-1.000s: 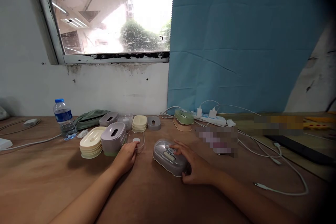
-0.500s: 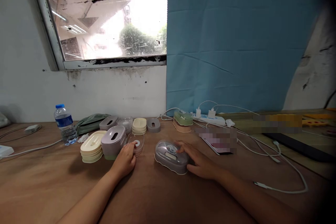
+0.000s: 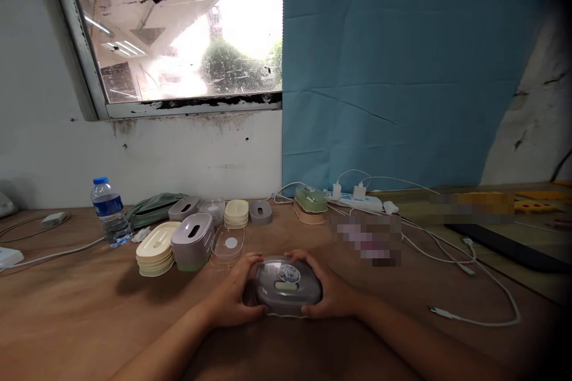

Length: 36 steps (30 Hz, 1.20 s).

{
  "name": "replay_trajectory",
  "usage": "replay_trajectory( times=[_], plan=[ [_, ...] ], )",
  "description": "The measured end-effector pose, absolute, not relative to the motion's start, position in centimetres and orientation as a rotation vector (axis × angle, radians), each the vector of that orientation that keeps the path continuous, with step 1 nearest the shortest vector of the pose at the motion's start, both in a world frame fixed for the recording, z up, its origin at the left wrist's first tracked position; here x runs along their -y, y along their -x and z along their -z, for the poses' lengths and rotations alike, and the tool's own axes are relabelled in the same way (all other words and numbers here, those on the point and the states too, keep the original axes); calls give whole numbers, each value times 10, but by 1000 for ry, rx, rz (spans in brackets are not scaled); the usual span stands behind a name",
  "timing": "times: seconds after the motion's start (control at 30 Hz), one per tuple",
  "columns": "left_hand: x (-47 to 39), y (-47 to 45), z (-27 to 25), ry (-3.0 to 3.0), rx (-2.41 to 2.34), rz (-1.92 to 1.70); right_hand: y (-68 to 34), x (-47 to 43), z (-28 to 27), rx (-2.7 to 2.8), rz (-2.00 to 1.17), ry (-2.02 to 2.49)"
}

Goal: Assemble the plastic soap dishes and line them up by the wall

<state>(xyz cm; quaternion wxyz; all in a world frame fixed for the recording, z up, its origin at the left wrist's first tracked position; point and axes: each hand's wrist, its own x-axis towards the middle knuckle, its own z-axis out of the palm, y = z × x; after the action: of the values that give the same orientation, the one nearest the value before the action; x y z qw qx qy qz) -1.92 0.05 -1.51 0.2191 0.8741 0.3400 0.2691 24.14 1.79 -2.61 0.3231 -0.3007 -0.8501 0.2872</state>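
While clasped at both rounded ends, grey oval box [image 3: 290,305] with transparent domed lid [image 3: 263,278], located mid-width over the brown-topped table [image 3: 80,321], well forward of the back edge; contact with the surface beneath unclear. Around the left end, left hand [image 3: 233,296], fingers curved along the side, thumb against the near face. Around the right end, right hand [image 3: 338,293], fingers bent over the far right corner, thumb at the near right corner; box thus gripped from both sides. On the lid, round printed label [image 3: 289,274]. Just beyond the left hand, loose clear lid [image 3: 222,253] with white disc. Farther left, lilac slotted box [image 3: 192,241] upon a green base, beside a stack of cream lids [image 3: 154,250]. Toward the back edge, from left to right: water bottle [image 3: 108,214], green fabric pouch [image 3: 152,210], smaller cream stack [image 3: 236,214], small grey slotted box [image 3: 260,212], green lidded box [image 3: 311,198] upon a tan lower part, and white power strip [image 3: 370,203] with chargers. Near the right edge, white cable [image 3: 485,324], connector pointing left; past that edge, black bar [image 3: 504,247] on a wooden surface.
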Motion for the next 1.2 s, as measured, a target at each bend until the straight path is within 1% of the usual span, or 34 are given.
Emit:
replay_trajectory(
  times=[0.17,0.37,0.5,0.6,0.67,0.73,0.83,0.93,1.1,1.2],
  plan=[
    [0,19,19,-2193,-911,-645,-236,-11,29,2280,-764,744],
    [0,16,20,-2076,-904,-665,-237,-13,28,2209,-725,702],
    [-4,22,21,-2083,-830,-674,-241,-21,28,1984,-754,694],
    [-7,29,21,-2099,-818,-643,-247,-34,31,1745,-795,818],
    [-9,33,21,-2114,-810,-630,-251,-44,34,1608,-870,905],
    [-10,36,21,-2132,-794,-626,-253,-51,34,1484,-1018,930],
    [-11,36,20,-2155,-779,-621,-250,-52,29,1324,-1229,901],
    [-9,34,19,-2186,-795,-599,-245,-46,22,1220,-1374,844],
    [-5,33,16,-2253,-893,-480,-242,-45,22,1146,-1558,831],
    [-4,34,16,-2282,-910,-450,-237,-56,29,1092,-1554,893]
  ],
)
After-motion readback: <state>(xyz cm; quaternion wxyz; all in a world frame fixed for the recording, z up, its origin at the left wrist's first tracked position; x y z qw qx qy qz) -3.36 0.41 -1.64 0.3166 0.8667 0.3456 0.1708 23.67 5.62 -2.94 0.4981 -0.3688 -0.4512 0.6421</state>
